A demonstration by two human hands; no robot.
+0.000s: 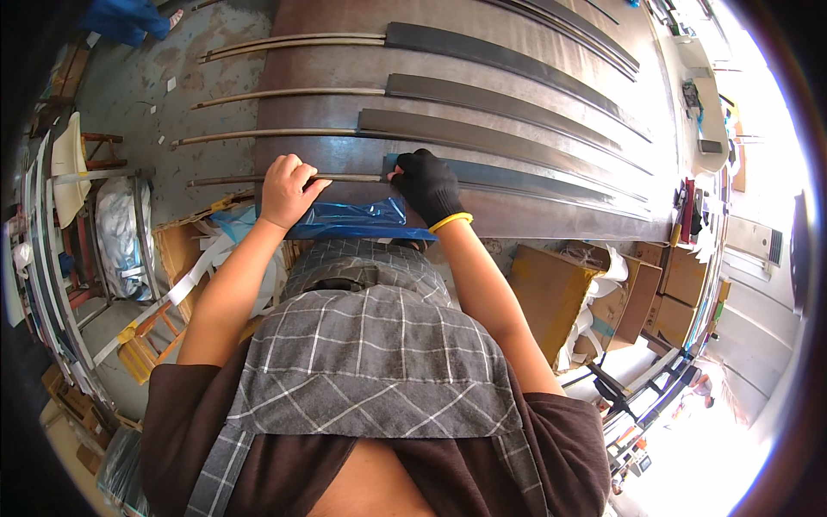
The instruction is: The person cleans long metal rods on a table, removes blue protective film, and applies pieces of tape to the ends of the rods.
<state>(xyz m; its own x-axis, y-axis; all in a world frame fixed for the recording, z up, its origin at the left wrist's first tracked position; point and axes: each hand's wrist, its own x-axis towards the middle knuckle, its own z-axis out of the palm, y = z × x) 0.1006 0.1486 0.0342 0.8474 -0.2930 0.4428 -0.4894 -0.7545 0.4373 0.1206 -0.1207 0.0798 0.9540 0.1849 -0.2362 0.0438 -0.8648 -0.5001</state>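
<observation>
Left hand (288, 191) bare, curled round thin rod (349, 177), 11 o'clock from apron bib (379, 401). Right hand (425, 185), black glove (436, 193), 12 o'clock, bunched at 9 o'clock end of nearest dark strip (525, 182); can't tell exactly what it pinches. Rod overhangs brown table's (301, 67) 9 o'clock edge. More strips (491, 101) beyond.

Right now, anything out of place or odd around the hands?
Two things. Blue film is crumpled along the table edge nearest the person, unlike the neatly laid dark strips beyond. Also, only the right hand is gloved; the left hand is bare.
</observation>
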